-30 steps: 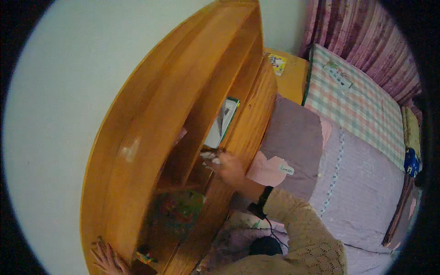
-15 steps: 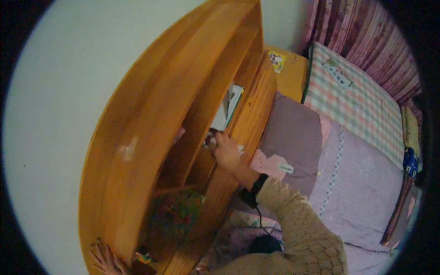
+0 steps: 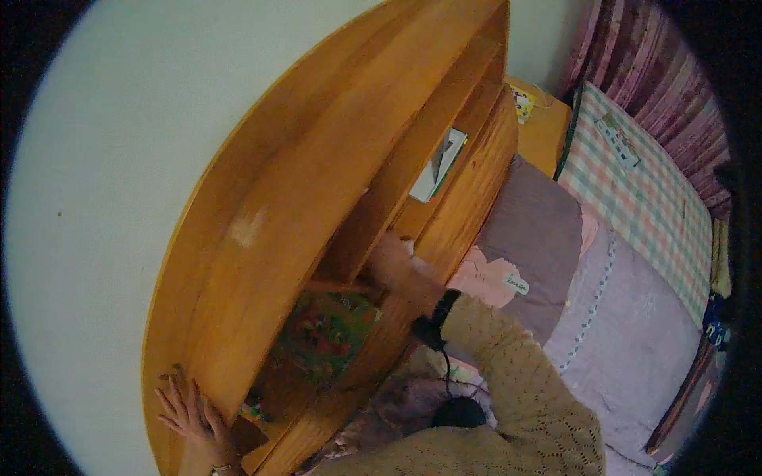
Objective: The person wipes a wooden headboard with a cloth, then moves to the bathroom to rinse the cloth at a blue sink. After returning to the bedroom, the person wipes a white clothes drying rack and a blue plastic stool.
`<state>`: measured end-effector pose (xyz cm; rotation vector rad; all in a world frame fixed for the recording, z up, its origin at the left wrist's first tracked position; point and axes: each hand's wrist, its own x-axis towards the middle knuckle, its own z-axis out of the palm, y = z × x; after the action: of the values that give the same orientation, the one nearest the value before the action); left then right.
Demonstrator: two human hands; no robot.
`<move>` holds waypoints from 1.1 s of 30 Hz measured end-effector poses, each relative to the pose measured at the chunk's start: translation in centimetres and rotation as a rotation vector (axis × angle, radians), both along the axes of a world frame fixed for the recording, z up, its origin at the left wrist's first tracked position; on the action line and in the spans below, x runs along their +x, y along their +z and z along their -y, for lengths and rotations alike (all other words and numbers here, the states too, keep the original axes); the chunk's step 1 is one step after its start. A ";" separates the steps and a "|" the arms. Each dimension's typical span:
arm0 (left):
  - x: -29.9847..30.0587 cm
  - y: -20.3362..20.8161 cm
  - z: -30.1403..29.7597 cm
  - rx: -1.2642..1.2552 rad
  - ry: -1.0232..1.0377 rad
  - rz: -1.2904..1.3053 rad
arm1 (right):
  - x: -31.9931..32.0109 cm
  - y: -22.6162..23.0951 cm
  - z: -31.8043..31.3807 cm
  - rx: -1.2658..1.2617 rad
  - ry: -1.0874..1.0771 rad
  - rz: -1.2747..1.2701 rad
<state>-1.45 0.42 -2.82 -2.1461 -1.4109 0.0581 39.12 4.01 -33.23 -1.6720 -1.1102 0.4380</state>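
Note:
My left hand (image 3: 190,408) rests on the top board of a wooden headboard shelf (image 3: 317,151), its fingers spread flat. My right hand (image 3: 393,260) reaches into a compartment of that shelf, blurred by motion. Its fingers go behind the shelf edge, so I cannot see what they touch or hold. A small whitish bit shows beside this hand. Farther along the same shelf lies a white book or sheaf of papers (image 3: 432,178), tilted. Nearer me, a multicoloured patterned thing (image 3: 329,333) in green and red fills another compartment.
A bed with a purple-grey pillow (image 3: 528,218), a lilac sheet (image 3: 627,317) and a checked cover (image 3: 643,170) stands to the right. Beyond the headboard is a yellow-brown cabinet (image 3: 548,119). A black cable (image 3: 448,373) runs from my right wristband to a dark round object (image 3: 460,412).
My right hand has moved nearer to me and deeper into the shelf. The small dark-and-white thing at its fingertips no longer shows. The left hand stays on the top board while the view has shifted.

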 end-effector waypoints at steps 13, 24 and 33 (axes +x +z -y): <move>-2.2 2.5 2.9 -0.040 -0.289 0.376 | -4.6 5.3 4.0 0.007 -0.130 0.483; -22.1 4.4 3.6 -0.732 -0.293 0.131 | -2.5 3.7 8.5 0.000 0.011 0.591; -25.1 3.1 3.1 -0.785 -0.455 0.143 | -2.1 0.0 11.9 -0.118 -0.060 0.577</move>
<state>-26.52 -2.68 0.29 -3.1263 -1.0202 0.3365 37.01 -7.91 -33.27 -1.9943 -1.4619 -0.0317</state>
